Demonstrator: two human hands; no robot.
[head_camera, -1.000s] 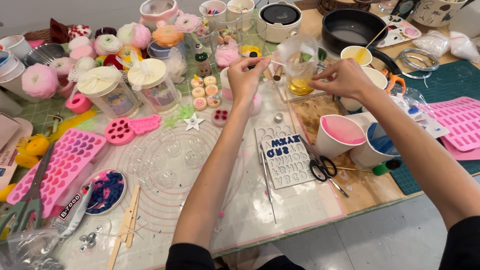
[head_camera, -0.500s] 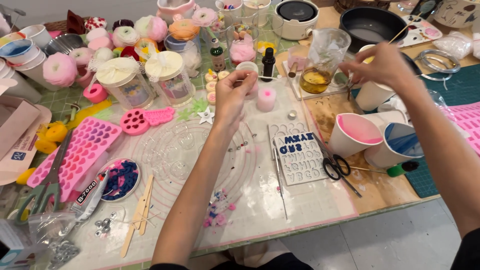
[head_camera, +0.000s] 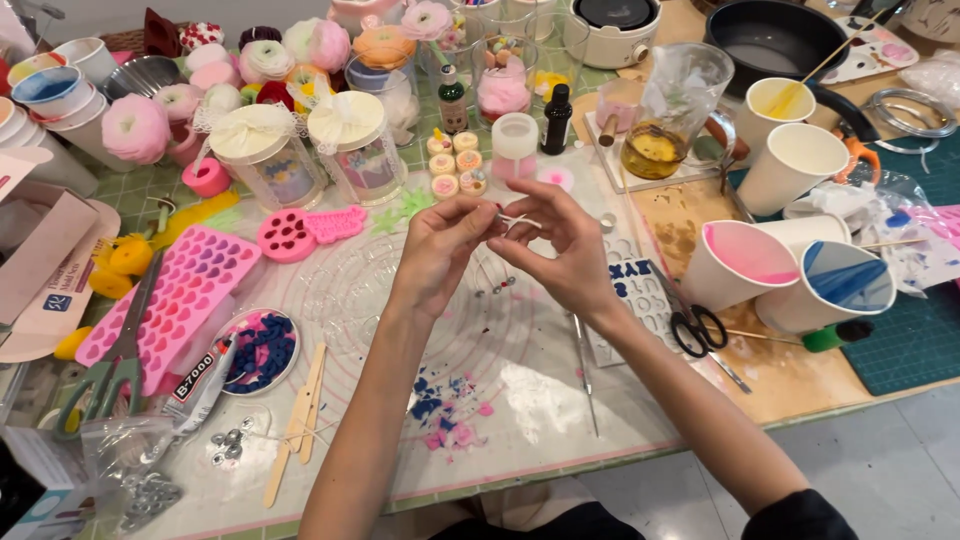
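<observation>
My left hand and my right hand meet above the middle of the clear silicone mat. Between their fingertips they pinch a thin white wick, held level. Just beyond the hands stands a small clear cup with pink wax. A little pink wax disc lies beside it. Several small round candles sit to the left of that cup.
Paper cups with pink and blue linings lie at right, scissors beside them. A glass beaker of yellow wax stands behind. A pink heart mould, a dish of blue pieces and wooden sticks lie at left.
My right hand has come back from the beaker at the right rear to the mat's middle. Both hands now meet on the wick. The view has tilted down and closer.
</observation>
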